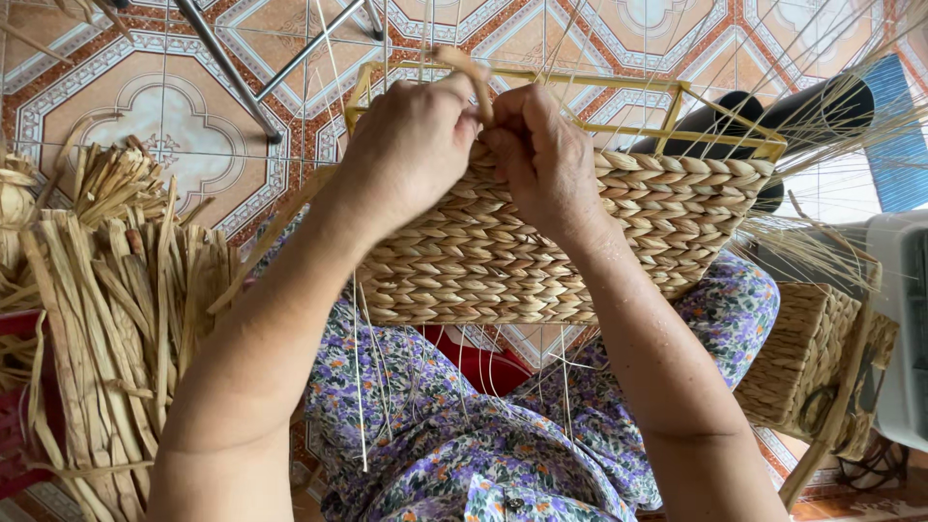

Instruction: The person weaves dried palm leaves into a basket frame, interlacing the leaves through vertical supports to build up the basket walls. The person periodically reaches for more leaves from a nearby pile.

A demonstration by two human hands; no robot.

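**A:** From the head camera I look straight down at a half-woven basket (570, 242) resting on my lap, on the flowered dress (464, 435). Its woven wall rises to a yellow wire frame (580, 82) whose top rails are not yet covered.

**B:** And your hands?

**A:** Both meet at the top edge of the weave. My left hand (411, 145) is closed, thumb and fingers pinched on a flat tan fibre strand (469, 68) that sticks up just above the knuckles. My right hand (541, 155) is curled shut against the same spot, fingertips pressed to the weave; I cannot tell if it grips the strand too.

**B:** Which step is that?

**A:** I judge I am working a strand into the top row, near the left part of the rim. The next move likely calls for a firm pull and a tuck behind a thin upright stake (360, 387), keeping the row tight.

**B:** Supplies?

**A:** A bundle of dried fibre (106, 319) stands at my left, a finished basket (812, 367) at my right.
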